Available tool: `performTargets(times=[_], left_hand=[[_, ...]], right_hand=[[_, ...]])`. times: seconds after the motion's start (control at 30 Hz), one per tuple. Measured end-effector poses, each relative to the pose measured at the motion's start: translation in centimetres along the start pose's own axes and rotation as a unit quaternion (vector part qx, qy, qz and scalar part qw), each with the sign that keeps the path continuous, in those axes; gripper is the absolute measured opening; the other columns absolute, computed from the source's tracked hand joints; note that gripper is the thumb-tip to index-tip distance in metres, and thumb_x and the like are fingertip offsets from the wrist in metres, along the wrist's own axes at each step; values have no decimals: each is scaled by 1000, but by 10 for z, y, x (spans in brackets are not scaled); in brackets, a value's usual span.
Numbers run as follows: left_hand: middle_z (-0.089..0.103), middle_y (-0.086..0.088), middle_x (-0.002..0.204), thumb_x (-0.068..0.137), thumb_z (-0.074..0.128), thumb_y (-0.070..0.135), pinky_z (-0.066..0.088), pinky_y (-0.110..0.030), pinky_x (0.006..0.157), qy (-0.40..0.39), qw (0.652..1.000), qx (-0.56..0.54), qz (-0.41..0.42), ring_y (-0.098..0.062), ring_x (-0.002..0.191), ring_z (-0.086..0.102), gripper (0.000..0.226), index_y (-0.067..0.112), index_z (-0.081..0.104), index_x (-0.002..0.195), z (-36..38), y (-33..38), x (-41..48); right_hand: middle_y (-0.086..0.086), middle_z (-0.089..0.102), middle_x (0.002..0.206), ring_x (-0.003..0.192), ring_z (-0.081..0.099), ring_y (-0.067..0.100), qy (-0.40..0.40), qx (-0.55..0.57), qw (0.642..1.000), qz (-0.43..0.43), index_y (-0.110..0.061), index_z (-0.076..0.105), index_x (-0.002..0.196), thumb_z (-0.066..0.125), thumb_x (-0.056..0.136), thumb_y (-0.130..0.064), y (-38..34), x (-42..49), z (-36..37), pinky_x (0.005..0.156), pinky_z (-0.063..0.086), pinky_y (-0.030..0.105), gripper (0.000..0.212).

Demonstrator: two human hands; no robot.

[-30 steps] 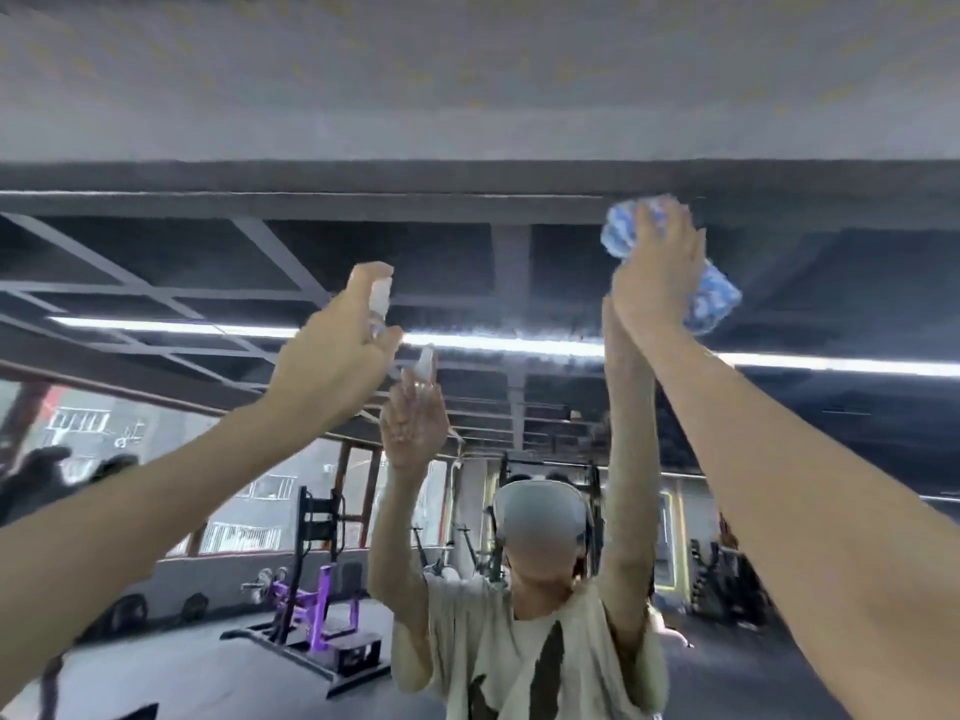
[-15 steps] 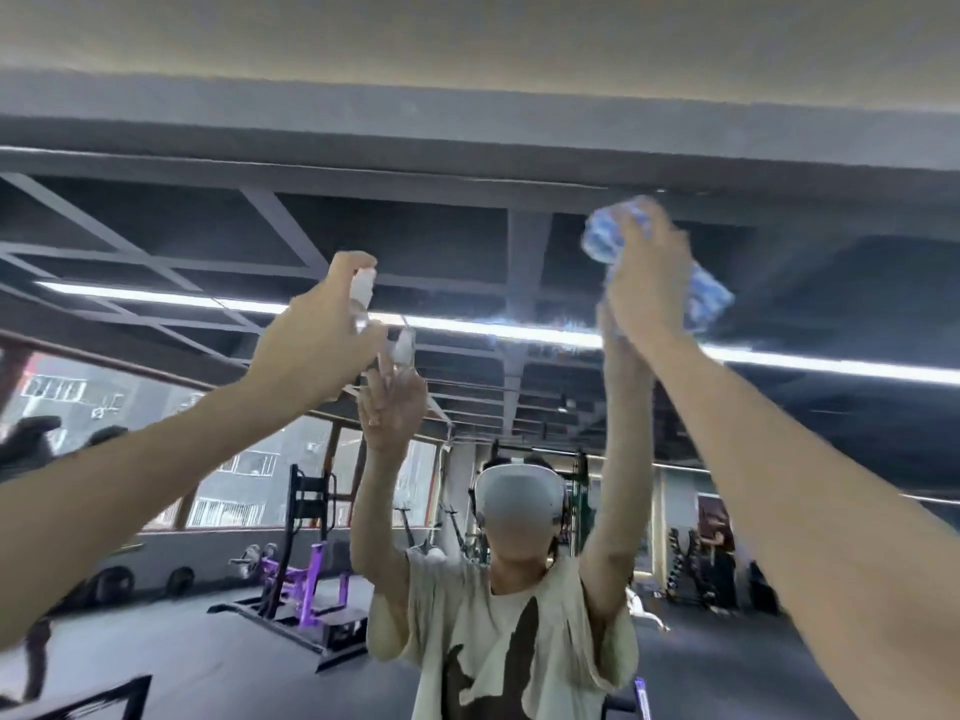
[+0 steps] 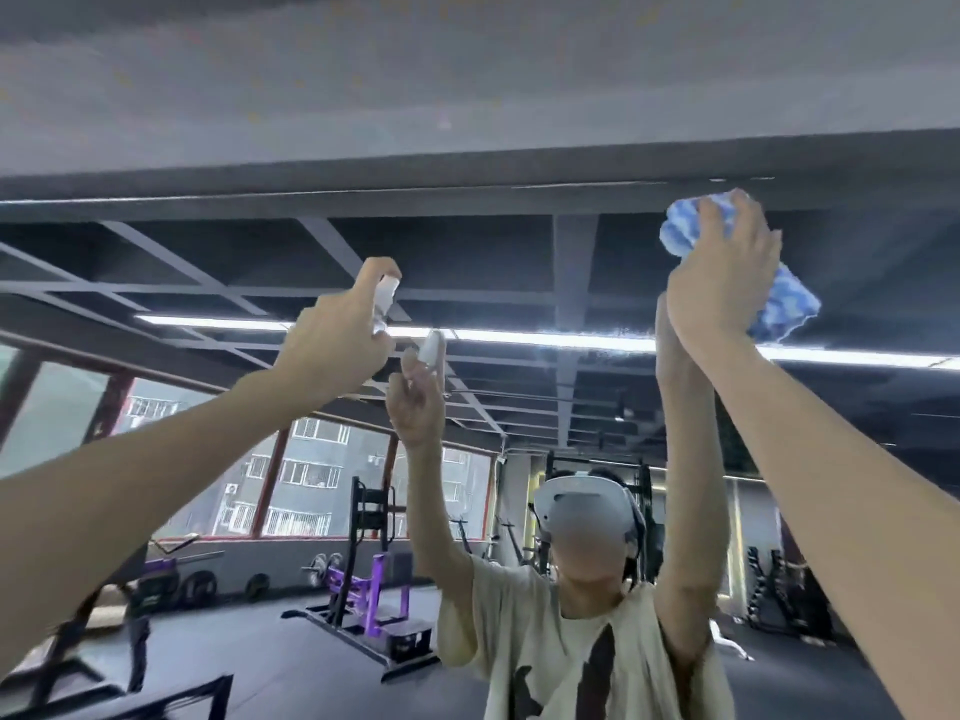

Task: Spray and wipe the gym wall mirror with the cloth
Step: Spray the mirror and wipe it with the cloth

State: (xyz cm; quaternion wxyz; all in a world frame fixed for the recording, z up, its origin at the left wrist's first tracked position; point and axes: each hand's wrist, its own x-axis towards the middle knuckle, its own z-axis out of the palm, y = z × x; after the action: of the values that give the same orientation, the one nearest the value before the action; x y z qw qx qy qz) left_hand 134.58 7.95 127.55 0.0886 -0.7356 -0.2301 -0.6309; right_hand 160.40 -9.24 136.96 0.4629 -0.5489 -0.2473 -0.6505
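Note:
The wall mirror [image 3: 519,262] fills the view and reflects me and the gym. My left hand [image 3: 337,340] is raised high and grips a small white spray bottle [image 3: 385,298], a finger on its top, nozzle toward the glass. My right hand [image 3: 722,283] is raised higher at the right and holds a bunched blue-and-white cloth [image 3: 779,298] against the mirror near its top edge. The reflected arms meet my hands at the glass.
Above the mirror runs a grey wall band [image 3: 467,96]. In the reflection are a purple weight bench [image 3: 363,605], a dark rack [image 3: 369,511], windows [image 3: 291,485] at the left and more racks at the far right [image 3: 779,589].
My right hand has carried the cloth up and to the right along the glass. The left hand with the bottle stays raised at about the same height. My head has tilted a little.

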Motion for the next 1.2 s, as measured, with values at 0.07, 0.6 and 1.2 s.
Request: performTargets(times=[0.07, 0.6, 1.2], left_hand=[[55, -7, 82, 89, 54, 4, 29, -23, 44, -10, 1000, 1, -3, -13, 50, 46, 54, 21, 32, 136, 3, -6, -5], [60, -13, 89, 89, 55, 7, 37, -26, 47, 8, 1000, -21, 8, -18, 53, 52, 53, 25, 34, 134, -31, -122, 9], [64, -16, 102, 87, 56, 3, 45, -28, 46, -41, 995, -93, -23, -20, 52, 55, 58, 24, 32, 135, -44, -257, 26]], right_hand=[[11, 29, 155, 144, 23, 29, -2, 9, 999, 38, -12, 45, 141, 47, 81, 12, -28, -6, 6, 120, 14, 40, 64], [13, 27, 156, 144, 22, 30, 1, 25, 999, 37, -12, 43, 142, 46, 83, 5, -143, -31, 61, 118, 11, 37, 62], [13, 47, 142, 130, 42, 33, 6, 67, 997, -31, -9, 57, 127, 49, 79, 11, -272, -73, 124, 110, 28, 37, 52]])
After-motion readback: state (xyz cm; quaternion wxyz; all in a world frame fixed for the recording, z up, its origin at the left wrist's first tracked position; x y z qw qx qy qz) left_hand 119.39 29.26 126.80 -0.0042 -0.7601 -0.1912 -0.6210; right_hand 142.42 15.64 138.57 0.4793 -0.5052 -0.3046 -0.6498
